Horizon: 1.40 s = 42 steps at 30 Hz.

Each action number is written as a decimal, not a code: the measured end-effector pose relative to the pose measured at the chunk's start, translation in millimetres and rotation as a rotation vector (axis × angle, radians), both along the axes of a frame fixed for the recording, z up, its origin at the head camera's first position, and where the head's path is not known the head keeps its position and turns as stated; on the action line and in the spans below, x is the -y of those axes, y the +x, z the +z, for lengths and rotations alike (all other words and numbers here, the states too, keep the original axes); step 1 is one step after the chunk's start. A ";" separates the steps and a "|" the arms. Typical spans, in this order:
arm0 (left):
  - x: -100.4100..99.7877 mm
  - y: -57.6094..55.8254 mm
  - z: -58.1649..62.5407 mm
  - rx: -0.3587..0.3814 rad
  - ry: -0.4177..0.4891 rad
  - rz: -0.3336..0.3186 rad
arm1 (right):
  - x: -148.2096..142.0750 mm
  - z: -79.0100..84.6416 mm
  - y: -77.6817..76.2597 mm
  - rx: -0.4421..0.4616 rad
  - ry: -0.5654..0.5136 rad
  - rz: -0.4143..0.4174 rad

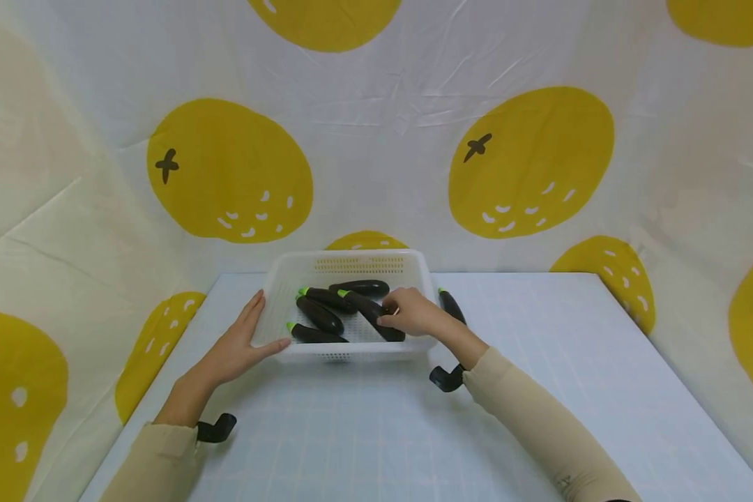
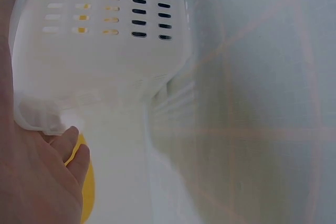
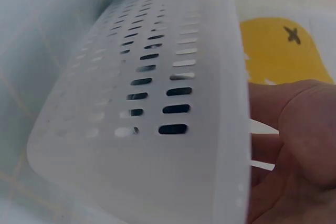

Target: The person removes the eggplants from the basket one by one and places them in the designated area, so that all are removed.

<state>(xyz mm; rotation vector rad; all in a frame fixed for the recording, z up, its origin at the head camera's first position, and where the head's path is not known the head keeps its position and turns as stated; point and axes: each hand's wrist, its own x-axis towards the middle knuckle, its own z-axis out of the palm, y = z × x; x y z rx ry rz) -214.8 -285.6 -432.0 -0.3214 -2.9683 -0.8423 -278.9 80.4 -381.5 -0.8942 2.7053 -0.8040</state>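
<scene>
A white slotted plastic basket (image 1: 345, 348) stands on the table with several dark eggplants (image 1: 318, 315) with green stem ends lying in it. At its front left corner is my left hand (image 1: 241, 348), fingers straight along the left side and thumb on the front rim. My left hand (image 2: 44, 177) also shows against the basket wall (image 2: 100, 66) in the left wrist view. Inside the basket's right part, my right hand (image 1: 411, 312) grips an eggplant (image 1: 365, 307) with curled fingers. In the right wrist view, the basket wall (image 3: 131, 156) hides that eggplant from my right hand (image 3: 299, 135).
Another eggplant (image 1: 452, 305) lies on the table just right of the basket. The table (image 1: 351, 432) has a pale checked cover. A white curtain (image 1: 376, 174) with yellow fruit prints hangs behind it and at both sides.
</scene>
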 end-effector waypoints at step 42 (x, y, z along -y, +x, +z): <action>3.2 -5.4 -1.9 0.012 -0.018 0.005 | -71.7 34.9 11.1 0.026 -0.123 -0.130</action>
